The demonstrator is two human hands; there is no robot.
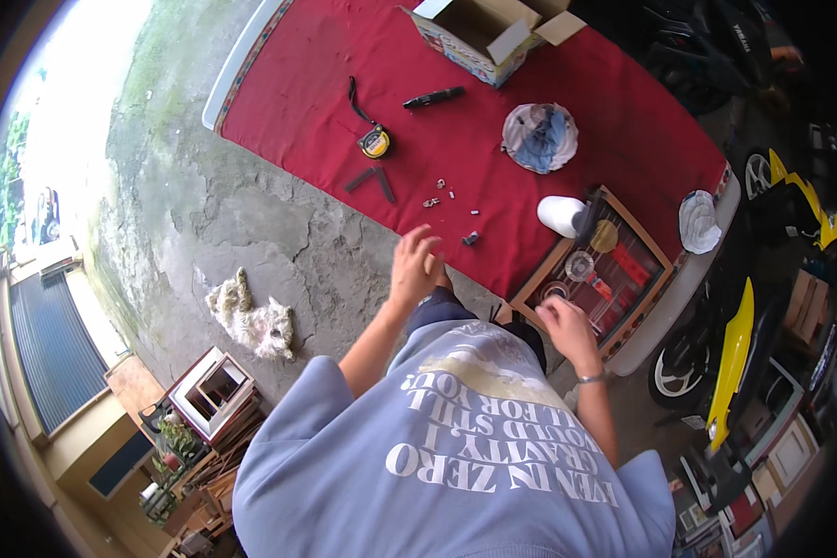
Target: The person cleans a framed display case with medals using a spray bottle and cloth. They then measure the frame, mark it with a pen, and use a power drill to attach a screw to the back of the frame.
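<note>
My left hand point(413, 268) hovers just off the near edge of the red-covered table point(297, 102), fingers loosely bent and apart, with nothing visible in them. My right hand point(567, 327) is over the near edge of a wooden display frame point(547, 267), its fingers curled in; whatever they hold, if anything, is hidden. Inside the frame are round medals point(579, 266) and red ribbons point(630, 265). Against its far left side lies a white bottle point(560, 215) with a dark cap. A small dark piece point(470, 239) and several little metal fittings point(431, 202) lie beyond my left hand.
Farther off lie a yellow tape measure point(374, 141), dark angled strips point(383, 184), a black marker point(434, 98), a crumpled blue-white round thing point(540, 138) and an opened cardboard box point(474, 46). A white dog point(267, 325) lies on the floor at left; yellow-and-black motorcycles point(733, 358) stand right.
</note>
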